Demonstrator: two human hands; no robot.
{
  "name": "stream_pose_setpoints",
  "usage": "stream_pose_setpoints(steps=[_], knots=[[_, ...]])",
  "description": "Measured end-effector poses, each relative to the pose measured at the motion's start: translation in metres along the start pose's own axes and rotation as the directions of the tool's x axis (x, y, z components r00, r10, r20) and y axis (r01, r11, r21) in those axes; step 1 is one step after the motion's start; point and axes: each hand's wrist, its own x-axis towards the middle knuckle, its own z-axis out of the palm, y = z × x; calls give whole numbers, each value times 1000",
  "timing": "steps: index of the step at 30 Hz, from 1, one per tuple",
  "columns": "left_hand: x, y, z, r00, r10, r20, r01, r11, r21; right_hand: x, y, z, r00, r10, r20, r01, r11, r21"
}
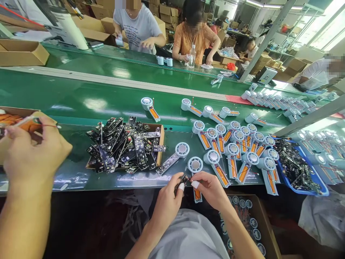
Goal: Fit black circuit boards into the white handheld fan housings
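My left hand [168,196] pinches a small black circuit board [184,178] between thumb and fingers. Close beside it, my right hand [209,189] is closed on thin dark wires [190,178] at the board's end; how they join is too small to tell. Both thumbs wear white finger covers. Just under the hands lies a light-blue handheld fan [195,164], its orange battery showing in the handle and its middle hidden. Left of it is another fan [182,149] with a board laid along its handle.
A carton [161,144] heaped with boards stands left. Several fans [232,149] and a blue tray [325,190] of black parts lie right. A co-worker's hand [35,147] holds an orange battery piece far left. Below, a box [265,223] holds more fans. People work across the belt.
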Motion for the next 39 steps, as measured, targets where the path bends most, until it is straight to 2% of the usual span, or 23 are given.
stream_pose_setpoints(steps=[3,6,9,11,13,16,18,20,22,26,29,32,35,37,39], knots=[[-1,3,0,999,-46,14,46,996,-70,0,-3,2,999,-15,-30,13,997,-70],[-2,6,0,999,-34,-13,33,996,-78,0,-10,5,995,-82,-59,69,977,-200],[-4,6,2,997,38,-62,-37,999,14,1,-16,7,987,-147,-66,117,935,-335],[-5,4,4,985,143,-95,-132,985,109,2,-18,7,984,-168,-64,124,892,-434],[-7,1,8,951,284,-124,-254,944,211,2,-19,8,980,-193,-49,136,826,-547],[-9,-3,13,876,457,-155,-390,859,331,-1,-21,13,971,-240,-10,161,678,-717],[-9,-3,17,848,500,-176,-412,830,375,-3,-22,17,968,-250,10,159,584,-796],[-10,-2,19,835,518,-186,-415,815,404,-3,-24,20,969,-246,12,149,548,-823],[-10,-2,19,818,547,-178,-435,791,430,-1,-24,18,974,-225,16,152,603,-783],[-7,-3,13,781,614,-117,-516,739,433,7,-23,3,988,-150,30,142,827,-543],[2,-1,2,796,602,-60,-552,763,337,14,-21,-12,984,-156,81,176,892,-417],[14,4,-10,815,579,6,-564,792,234,19,-17,-24,951,-229,208,291,889,-353],[20,3,-17,795,604,65,-604,776,181,20,-15,-29,910,-297,289,391,846,-363],[19,-8,-19,764,641,79,-644,747,164,18,-15,-28,895,-306,324,426,802,-418],[20,-32,-17,746,664,47,-663,734,146,17,-16,-27,888,-281,363,440,746,-500]])
